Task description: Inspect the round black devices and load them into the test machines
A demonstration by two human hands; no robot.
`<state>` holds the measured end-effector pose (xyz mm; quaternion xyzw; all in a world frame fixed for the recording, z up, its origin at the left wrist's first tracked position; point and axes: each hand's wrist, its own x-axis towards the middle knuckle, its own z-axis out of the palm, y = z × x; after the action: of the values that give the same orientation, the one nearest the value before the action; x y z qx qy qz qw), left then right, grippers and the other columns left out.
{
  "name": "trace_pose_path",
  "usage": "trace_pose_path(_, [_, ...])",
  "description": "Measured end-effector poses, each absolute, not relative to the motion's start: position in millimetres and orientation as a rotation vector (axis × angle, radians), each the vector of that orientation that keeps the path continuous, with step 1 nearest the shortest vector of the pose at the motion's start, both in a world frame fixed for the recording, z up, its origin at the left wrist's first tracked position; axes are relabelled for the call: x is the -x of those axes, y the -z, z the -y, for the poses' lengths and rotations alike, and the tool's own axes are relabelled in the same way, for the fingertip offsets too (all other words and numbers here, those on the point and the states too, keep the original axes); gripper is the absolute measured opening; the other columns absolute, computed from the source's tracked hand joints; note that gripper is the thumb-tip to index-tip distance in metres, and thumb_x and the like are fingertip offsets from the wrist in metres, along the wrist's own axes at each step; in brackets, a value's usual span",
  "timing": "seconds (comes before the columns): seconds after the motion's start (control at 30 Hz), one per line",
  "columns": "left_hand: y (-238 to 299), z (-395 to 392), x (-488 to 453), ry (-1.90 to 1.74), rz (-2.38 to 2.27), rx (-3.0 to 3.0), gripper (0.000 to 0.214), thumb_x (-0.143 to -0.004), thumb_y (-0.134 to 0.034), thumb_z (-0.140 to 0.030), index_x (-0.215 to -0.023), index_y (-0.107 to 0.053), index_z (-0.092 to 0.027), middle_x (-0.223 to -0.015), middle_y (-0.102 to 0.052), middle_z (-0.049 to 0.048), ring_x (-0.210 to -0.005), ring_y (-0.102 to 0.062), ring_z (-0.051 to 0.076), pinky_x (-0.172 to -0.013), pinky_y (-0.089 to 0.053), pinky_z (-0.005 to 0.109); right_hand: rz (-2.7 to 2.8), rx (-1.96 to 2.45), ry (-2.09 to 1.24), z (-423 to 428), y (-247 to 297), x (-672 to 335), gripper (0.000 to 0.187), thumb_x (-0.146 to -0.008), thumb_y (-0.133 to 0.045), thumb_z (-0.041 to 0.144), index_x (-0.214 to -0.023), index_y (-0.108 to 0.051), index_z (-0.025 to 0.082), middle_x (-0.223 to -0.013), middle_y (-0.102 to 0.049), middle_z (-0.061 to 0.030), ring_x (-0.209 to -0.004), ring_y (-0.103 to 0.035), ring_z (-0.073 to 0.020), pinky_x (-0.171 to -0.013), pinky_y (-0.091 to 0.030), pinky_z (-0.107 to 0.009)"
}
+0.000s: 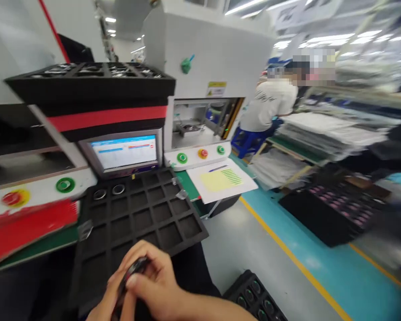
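Note:
Low in the head view, my right hand (158,278) is closed around a small dark part with a glossy edge (137,266), its thumb pressed on the side. My left hand (108,301) comes up from the bottom edge and grips the same part from below; some of its fingers are hidden. Just beyond both hands lies a black foam tray (203,232) with square compartments. Two round parts with silver rings, one on the left (99,194) and one beside it (118,189), sit in its far row.
Behind the tray stand a monitor (127,151) and stacked foam trays (96,91). A white machine (214,53) has green and red buttons. Paper with a pen (217,191) lies right of the tray. Another filled tray (249,285) is low at right. A seated person (270,104) works farther back.

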<state>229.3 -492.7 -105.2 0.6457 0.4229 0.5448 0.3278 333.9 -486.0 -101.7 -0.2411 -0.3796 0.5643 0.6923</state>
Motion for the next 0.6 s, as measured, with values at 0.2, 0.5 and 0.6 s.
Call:
trace_pose_path(0.2, [84.2,513.4,-236.0,-1.428,-1.265,-2.074,0.021,-0.092,-0.059,-0.015,-0.108,-0.071,-0.023,-0.082,-0.079,-0.0013,-0.053,-0.070,0.011,-0.050,-0.056,0.015,0.840,0.452,-1.386,501.7,91.4,-352.1,0.007,-0.093,-0.068,0.029,-0.097,-0.069,0.024,-0.100,-0.062,-0.0041,-0.087,-0.070,-0.0153,-0.070,-0.062,-0.025])
trace_pose_path(0.5, [67.2,518.5,-249.0,-1.266,-1.279,-2.273,0.025,-0.103,-0.044,-0.027,-0.098,-0.066,-0.015,-0.073,-0.074,0.0023,-0.058,-0.069,0.012,-0.058,-0.053,0.019,0.871,0.553,-1.243,517.8,94.2,-356.1,0.008,-0.096,-0.063,0.029,-0.101,-0.068,0.025,-0.098,-0.062,-0.0042,-0.091,-0.070,-0.0184,-0.080,-0.065,-0.036])
trace_pose_path(0.6, [68.0,515.9,-249.1,-1.222,-1.248,-2.355,0.025,-0.104,-0.043,-0.026,-0.107,-0.064,-0.013,-0.080,-0.076,0.0032,-0.063,-0.071,0.013,-0.061,-0.053,0.022,0.845,0.549,-1.296,516.3,89.9,-360.5,0.012,-0.093,-0.065,0.033,-0.100,-0.068,0.024,-0.098,-0.062,-0.0052,-0.092,-0.069,-0.0196,-0.076,-0.064,-0.035])
